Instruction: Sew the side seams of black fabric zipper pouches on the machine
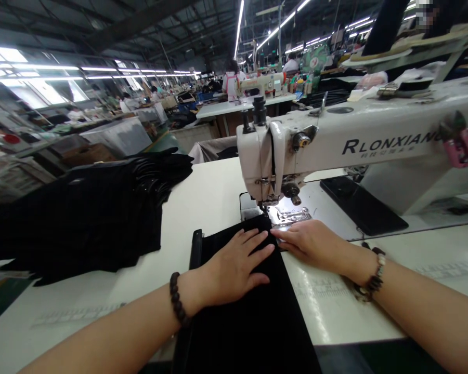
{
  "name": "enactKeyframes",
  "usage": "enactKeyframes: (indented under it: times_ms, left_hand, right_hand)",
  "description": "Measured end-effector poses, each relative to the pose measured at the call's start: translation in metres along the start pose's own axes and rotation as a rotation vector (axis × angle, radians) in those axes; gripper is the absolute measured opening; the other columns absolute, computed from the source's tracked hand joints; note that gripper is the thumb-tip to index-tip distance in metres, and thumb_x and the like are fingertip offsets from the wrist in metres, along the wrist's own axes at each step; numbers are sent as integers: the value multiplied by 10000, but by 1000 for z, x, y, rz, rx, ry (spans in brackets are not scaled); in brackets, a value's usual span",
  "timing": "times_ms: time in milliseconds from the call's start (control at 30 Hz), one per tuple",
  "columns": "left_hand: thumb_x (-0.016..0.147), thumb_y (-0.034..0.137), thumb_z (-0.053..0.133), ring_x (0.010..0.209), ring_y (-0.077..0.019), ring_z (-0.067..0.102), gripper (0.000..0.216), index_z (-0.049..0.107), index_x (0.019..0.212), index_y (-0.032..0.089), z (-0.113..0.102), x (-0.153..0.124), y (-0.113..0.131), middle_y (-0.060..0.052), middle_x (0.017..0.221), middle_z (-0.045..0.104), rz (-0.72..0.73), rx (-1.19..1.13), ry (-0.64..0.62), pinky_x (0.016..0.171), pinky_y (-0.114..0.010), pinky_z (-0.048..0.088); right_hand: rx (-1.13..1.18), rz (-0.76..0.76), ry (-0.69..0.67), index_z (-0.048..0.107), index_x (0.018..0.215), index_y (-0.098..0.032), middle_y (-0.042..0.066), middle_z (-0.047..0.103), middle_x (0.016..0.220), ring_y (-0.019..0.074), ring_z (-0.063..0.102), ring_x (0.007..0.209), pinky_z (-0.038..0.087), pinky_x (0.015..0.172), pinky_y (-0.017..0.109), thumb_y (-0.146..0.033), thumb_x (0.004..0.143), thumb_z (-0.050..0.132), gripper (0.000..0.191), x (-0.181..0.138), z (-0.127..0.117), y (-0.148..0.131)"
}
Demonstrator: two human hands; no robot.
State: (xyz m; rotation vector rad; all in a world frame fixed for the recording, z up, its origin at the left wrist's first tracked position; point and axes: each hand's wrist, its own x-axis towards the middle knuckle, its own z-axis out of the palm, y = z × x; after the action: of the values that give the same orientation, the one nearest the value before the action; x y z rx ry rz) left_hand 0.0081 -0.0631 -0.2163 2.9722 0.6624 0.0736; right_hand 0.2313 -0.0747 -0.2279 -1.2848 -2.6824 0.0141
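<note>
A black fabric panel [253, 322] lies on the white table and hangs over its front edge, its far end under the needle area of a white sewing machine [265, 161]. My left hand [234, 267] rests flat on the panel with its fingers spread. At the panel's right edge, close to the presser foot, my right hand [312, 244] lies with its fingers stretched out together, fingertips touching the cloth. A dark stiff strip [196, 254] runs along the panel's left side. The needle tip is too small to make out.
A tall stack of black fabric pieces [81, 218] sits on the left of the table [203, 187]. A black phone [362, 205] lies under the machine arm. Pink-handled snips [460, 148] hang on the machine. Other workstations and people are farther back.
</note>
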Motion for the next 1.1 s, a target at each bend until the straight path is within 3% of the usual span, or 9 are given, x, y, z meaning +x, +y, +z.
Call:
enactKeyframes:
  times_ms: [133, 267, 367, 467, 567, 667, 767, 867, 1100]
  left_hand:
    - [839, 433, 481, 1247, -315, 309, 531, 420, 1253, 104, -20, -6, 25, -185, 1336, 364, -45, 76, -97, 981, -529, 287]
    - [735, 602, 508, 1218, -354, 343, 720, 451, 1218, 71, -26, -30, 75, -209, 1313, 384, 51, 96, -88, 959, -573, 296]
    - [823, 366, 483, 1148, -322, 448, 450, 493, 1162, 71, -10, -52, 98, -182, 1269, 454, 139, 79, 16, 901, -529, 403]
    - [827, 114, 341, 1121, -254, 488, 349, 512, 1129, 69, 3, -70, 102, -147, 1214, 521, 96, 20, 215, 878, -436, 465]
    - [789, 21, 300, 1161, -195, 450, 415, 494, 1151, 72, 2, -80, 102, -117, 1207, 532, 14, -16, 256, 902, -346, 469]
    - [775, 3, 299, 1118, -206, 481, 409, 501, 1126, 59, 1, -82, 106, -132, 1165, 555, 12, -32, 305, 872, -348, 487]
    - [789, 29, 297, 963, -248, 556, 398, 502, 1127, 78, 8, -80, 113, -149, 1095, 577, 15, -34, 291, 769, -421, 510]
    - [812, 86, 325, 865, -265, 563, 376, 497, 1145, 120, 13, -78, 118, -143, 1016, 585, 18, -12, 236, 704, -456, 497]
    - [819, 28, 322, 739, -189, 519, 321, 533, 1056, 80, 0, -78, 113, -100, 869, 587, 109, -126, 219, 681, -344, 479]
  right_hand:
    - [-24, 59, -5, 543, 1121, -164, 54, 652, 747, 162, 589, 637, 364, 542, 245, -180, 838, 487, 289, -8, -14, -13]
    - [177, 170, -144, 613, 738, -183, 32, 620, 633, 162, 576, 591, 388, 566, 264, -205, 848, 461, 189, -55, -40, -51]
    - [558, 217, -282, 602, 697, -207, 8, 616, 651, 144, 564, 599, 396, 534, 230, -284, 833, 493, 190, -100, -45, -84]
    - [855, 432, -245, 617, 778, -201, 18, 625, 716, 156, 567, 661, 416, 570, 240, -291, 838, 466, 186, -124, -26, -107]
    - [1275, 583, -184, 603, 907, -176, 41, 621, 815, 162, 557, 724, 428, 647, 268, -386, 840, 451, 268, -123, -1, -120]
    - [1611, 658, -159, 600, 788, -141, 25, 578, 679, 131, 515, 613, 406, 591, 255, -489, 781, 503, 361, -113, 14, -130]
    - [1716, 770, -167, 569, 645, -141, -5, 541, 575, 95, 468, 521, 366, 533, 225, -456, 705, 602, 322, -107, 18, -138]
    - [1753, 805, -174, 573, 633, -141, -5, 561, 584, 84, 476, 507, 361, 524, 213, -410, 672, 636, 279, -108, 18, -143]
    - [1782, 829, -179, 521, 603, -150, -15, 573, 540, 73, 488, 456, 383, 506, 212, -403, 668, 635, 284, -112, 19, -144]
